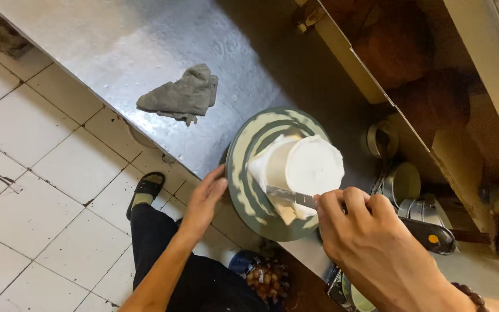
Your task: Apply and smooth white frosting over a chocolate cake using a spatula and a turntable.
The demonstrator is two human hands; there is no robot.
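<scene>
White frosted cake (pixel 301 167) on a green cream-smeared turntable (pixel 244 190), standing on a steel counter (pixel 145 46) with a grey rag (pixel 181 95) behind; no labels legible. Right hand (pixel 371 237), fingers closed on a palette knife (pixel 290 197), blade lying left-right, tip against the cake's near side. Left hand (pixel 206 199), fingers loosely curled, touches the turntable rim.

One cake (pixel 304 167), one turntable (pixel 244 190), one spatula (pixel 293 198), one rag (pixel 181 95) — two hands (pixel 206 199)
</scene>
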